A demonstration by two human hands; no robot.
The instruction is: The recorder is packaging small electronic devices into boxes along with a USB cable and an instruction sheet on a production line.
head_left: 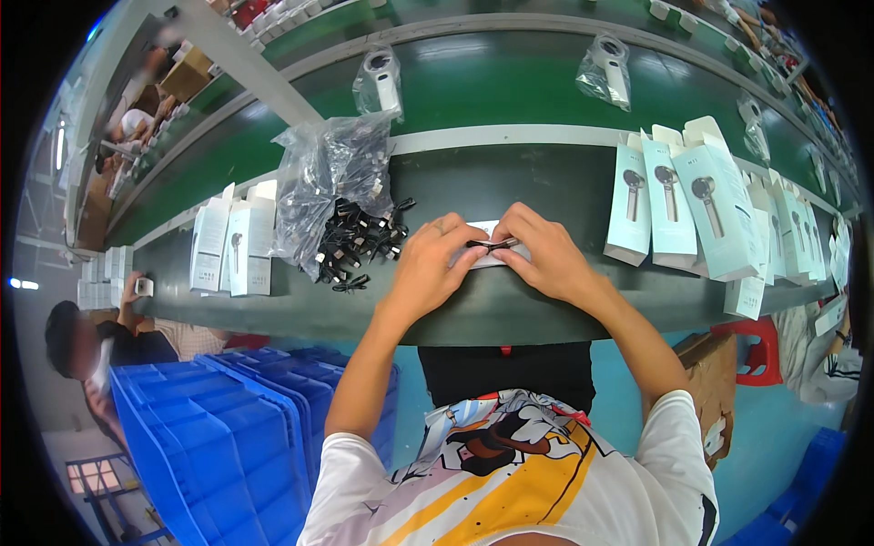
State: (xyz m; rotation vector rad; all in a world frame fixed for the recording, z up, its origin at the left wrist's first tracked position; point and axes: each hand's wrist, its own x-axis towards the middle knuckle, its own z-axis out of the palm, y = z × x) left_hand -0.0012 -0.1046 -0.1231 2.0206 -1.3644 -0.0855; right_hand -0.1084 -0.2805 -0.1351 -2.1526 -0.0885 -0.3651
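Note:
A short black cable (492,244) lies across the middle of the dark worktop's front part, pinched between the fingers of both hands. My left hand (432,266) grips its left end, thumb and fingers closed together. From the other side my right hand (552,259) pinches the right end. Beneath the cable and fingers is a flat white item (482,227), mostly hidden, so its kind cannot be made out. Left of my left hand, a heap of black cables (360,238) with metal plugs spills from a clear plastic bag (332,164).
Open light-blue boxes (674,196) stand in rows at the right; several more boxes (248,246) stand at the left. Behind a pale rail, bagged white handheld devices (386,84) lie on a green conveyor (492,91). Blue crates (214,428) and another person (100,364) are at the left.

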